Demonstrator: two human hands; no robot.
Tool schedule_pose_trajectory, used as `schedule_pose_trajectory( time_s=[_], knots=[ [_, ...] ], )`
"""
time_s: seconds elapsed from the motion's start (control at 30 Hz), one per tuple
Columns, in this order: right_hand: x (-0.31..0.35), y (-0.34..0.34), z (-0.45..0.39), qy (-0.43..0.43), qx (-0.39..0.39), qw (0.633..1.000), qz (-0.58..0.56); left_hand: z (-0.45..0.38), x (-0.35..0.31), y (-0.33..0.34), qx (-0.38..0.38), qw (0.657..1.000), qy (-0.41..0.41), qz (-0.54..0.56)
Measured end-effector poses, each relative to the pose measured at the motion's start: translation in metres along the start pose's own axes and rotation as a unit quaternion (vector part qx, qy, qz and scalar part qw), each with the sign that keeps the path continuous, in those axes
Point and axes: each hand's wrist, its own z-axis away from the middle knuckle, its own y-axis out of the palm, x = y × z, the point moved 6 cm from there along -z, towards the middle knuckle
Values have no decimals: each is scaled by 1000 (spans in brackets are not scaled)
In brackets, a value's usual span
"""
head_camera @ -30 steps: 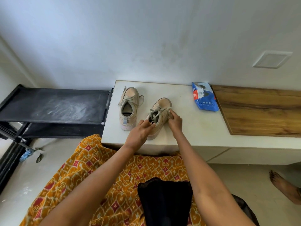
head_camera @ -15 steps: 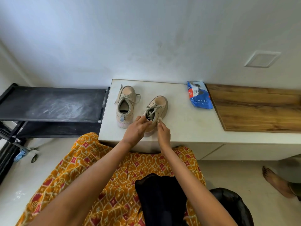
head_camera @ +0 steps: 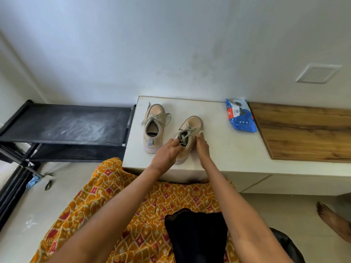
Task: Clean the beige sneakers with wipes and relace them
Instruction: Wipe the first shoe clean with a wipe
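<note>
White counter (head_camera: 218, 149), left hand (head_camera: 165, 154) gripping sneaker (head_camera: 188, 135) collar, right hand (head_camera: 202, 147) pinching wipe (head_camera: 200, 132)

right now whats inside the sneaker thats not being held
The left sneaker stands open-topped on the white counter. Inside, only a dark insole shows at the heel; the toe end is hidden under the tongue and laces.

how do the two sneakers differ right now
The left sneaker stands free, untouched, toe straight toward the wall; the right sneaker is held by the left hand at its collar, the right hand at its side, and angles rightward. Both are beige, laced, upright.
</note>
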Motion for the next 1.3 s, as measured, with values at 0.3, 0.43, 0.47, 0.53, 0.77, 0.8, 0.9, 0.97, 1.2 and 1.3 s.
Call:
schedule_pose_trajectory(
  time_s=[0.3, 0.43, 0.47, 0.53, 0.77, 0.8, 0.9, 0.97, 1.2, 1.3],
  knots=[
    [-9, 11, 78, -15, -5, 997, -70, 4, -4, 0, -26, 1000, -2, 7],
    [-16, 2, 84, -30, 21, 998, -60, 6, -3, 1, -24, 1000, -6, 19],
    [-14, -2, 80, -36, 24, 997, -56, 6, -1, 1, -23, 999, -7, 24],
    [-4, -6, 70, -46, 23, 997, -53, 10, 5, 0, -23, 998, -19, 49],
    [18, 20, 80, -103, 35, 994, 6, 22, -10, -1, -58, 989, -87, 108],
    [14, 22, 90, -125, 42, 991, 15, 22, -12, 0, -60, 989, -86, 109],
    [2, 21, 105, -155, 95, 983, 15, 22, -12, 0, -61, 989, -82, 102],
    [0, 14, 91, -121, 98, 988, 22, 21, -12, 2, -62, 990, -83, 97],
    [27, 22, 66, -85, 72, 994, 21, 6, -10, 4, -47, 994, -90, 32],
    [8, 25, 95, -103, 79, 991, 6, 6, -10, 8, -44, 996, -78, 29]
  ],
)
